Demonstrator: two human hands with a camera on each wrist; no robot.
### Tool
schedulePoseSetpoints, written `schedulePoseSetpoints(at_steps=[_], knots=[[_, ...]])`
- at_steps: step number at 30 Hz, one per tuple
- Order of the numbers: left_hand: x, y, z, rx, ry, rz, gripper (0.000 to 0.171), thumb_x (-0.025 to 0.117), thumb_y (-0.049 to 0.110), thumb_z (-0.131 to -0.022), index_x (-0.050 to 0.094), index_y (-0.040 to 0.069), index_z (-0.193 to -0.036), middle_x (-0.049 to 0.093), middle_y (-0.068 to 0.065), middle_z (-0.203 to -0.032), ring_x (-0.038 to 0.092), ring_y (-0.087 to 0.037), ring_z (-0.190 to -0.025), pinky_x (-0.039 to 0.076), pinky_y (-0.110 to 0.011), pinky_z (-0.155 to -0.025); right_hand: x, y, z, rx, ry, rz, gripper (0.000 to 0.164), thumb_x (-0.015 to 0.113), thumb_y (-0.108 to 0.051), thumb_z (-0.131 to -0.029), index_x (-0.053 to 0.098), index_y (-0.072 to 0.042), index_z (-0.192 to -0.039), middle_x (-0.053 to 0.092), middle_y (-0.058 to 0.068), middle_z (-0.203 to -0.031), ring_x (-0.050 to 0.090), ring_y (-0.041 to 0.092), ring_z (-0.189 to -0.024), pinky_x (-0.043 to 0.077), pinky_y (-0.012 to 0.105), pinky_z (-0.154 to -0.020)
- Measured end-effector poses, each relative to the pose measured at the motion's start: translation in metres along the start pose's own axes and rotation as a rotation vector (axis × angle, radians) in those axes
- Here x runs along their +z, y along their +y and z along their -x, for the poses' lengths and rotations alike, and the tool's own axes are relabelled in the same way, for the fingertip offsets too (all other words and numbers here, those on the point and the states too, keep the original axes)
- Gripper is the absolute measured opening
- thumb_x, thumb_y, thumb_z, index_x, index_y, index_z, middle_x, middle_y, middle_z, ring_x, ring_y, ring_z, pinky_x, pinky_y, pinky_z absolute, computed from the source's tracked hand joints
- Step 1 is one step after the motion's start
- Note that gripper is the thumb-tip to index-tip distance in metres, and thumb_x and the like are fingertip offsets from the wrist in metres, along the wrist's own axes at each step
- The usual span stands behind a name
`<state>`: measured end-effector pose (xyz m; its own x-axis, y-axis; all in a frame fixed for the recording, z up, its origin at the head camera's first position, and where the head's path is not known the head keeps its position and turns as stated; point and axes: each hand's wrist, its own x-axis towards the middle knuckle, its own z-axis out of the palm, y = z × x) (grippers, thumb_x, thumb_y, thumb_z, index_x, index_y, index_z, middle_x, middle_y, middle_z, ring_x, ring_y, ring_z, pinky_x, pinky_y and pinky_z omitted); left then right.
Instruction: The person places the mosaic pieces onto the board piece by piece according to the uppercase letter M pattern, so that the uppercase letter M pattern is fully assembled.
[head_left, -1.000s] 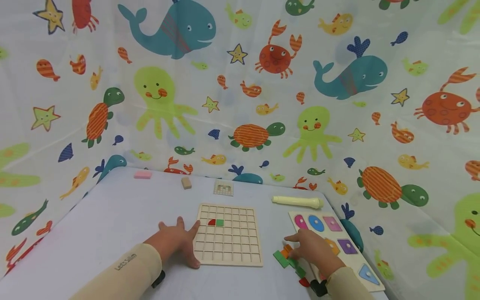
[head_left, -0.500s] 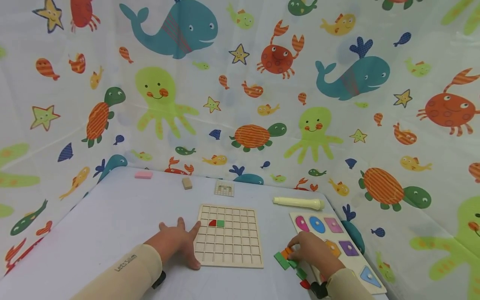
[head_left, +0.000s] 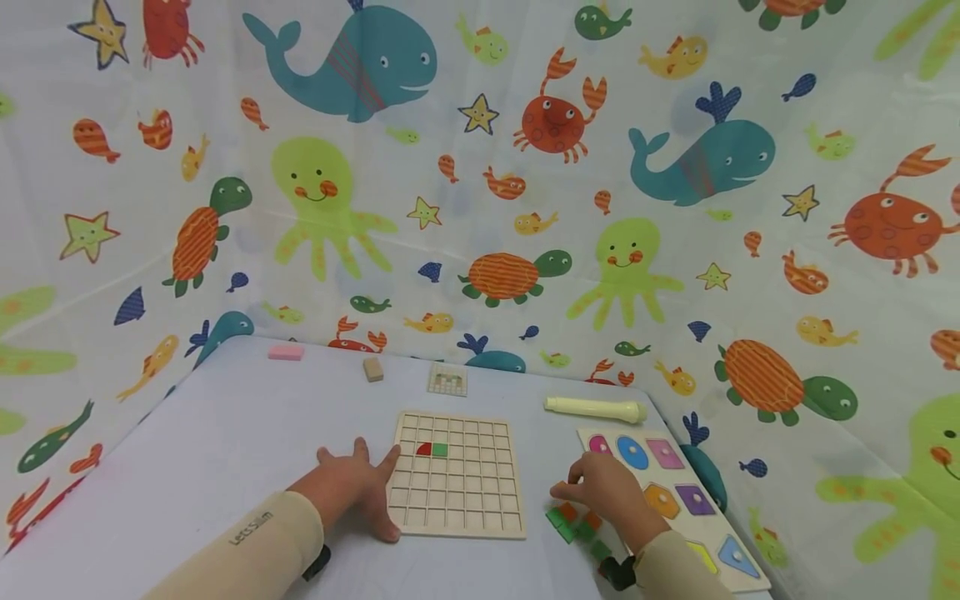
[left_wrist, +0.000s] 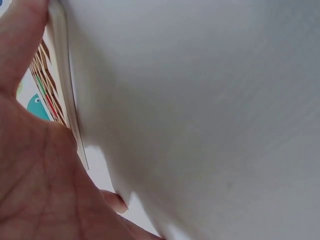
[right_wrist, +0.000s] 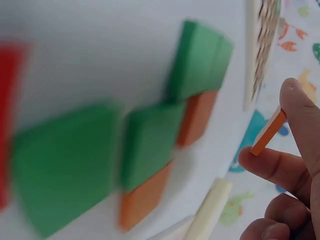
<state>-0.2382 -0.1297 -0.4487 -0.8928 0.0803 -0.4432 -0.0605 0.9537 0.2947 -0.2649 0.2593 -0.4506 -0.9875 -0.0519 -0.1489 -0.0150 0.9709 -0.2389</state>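
A wooden grid board [head_left: 483, 521] lies on the white table, with a red rounded tile [head_left: 424, 449] and a green square tile [head_left: 440, 450] side by side in its cells. My left hand [head_left: 356, 483] rests with fingers spread, thumb and forefinger against the board's left edge. Between thumb and forefinger, my right hand [head_left: 611, 492] pinches a thin orange tile [right_wrist: 270, 131], lifted over the loose pile. That pile holds several green tiles [right_wrist: 202, 60] and two orange tiles [right_wrist: 145, 197]; a red tile [right_wrist: 7, 120] shows blurred at the wrist view's left edge.
Right of the pile lies a shape puzzle board [head_left: 708, 531] with knobbed pieces, partly behind my right hand. Behind it is a pale yellow stick [head_left: 592, 407]. Toward the back sit a small pattern card [head_left: 447, 381], a wooden block [head_left: 372, 370] and a pink block [head_left: 287, 352].
My right hand reached into the loose tiles, took hold of an orange one and raised it slightly up and to the left. My left hand stays at the board.
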Motion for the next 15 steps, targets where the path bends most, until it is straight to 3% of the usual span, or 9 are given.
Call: schedulePoseSetpoints(at_steps=[7,15], knots=[[0.001,-0.001,-0.001,-0.013,0.003,-0.003,0.132,0.099,0.062,-0.059,0.034,0.024,-0.167,0.015,-0.041,-0.169,0.009,-0.084,-0.142,0.023,-0.087,-0.114,0.006,-0.043,-0.009,-0.134,0.074,-0.018,0.030,0.091,-0.050,-0.081,0.080,-0.022,-0.082,0.063,-0.007,-0.086,0.054,0.014,-0.079,0.048,0.029,-0.063],[0.000,0.001,-0.001,-0.015,0.000,0.003,0.132,0.099,0.062,-0.059,0.034,0.025,-0.167,0.016,-0.040,-0.169,0.009,-0.084,-0.142,0.022,-0.087,-0.114,0.015,-0.107,-0.029,-0.238,0.066,0.053,0.029,0.091,-0.049,-0.082,0.080,-0.022,-0.077,0.061,-0.010,-0.076,0.051,0.011,-0.073,0.045,0.027,-0.061]])
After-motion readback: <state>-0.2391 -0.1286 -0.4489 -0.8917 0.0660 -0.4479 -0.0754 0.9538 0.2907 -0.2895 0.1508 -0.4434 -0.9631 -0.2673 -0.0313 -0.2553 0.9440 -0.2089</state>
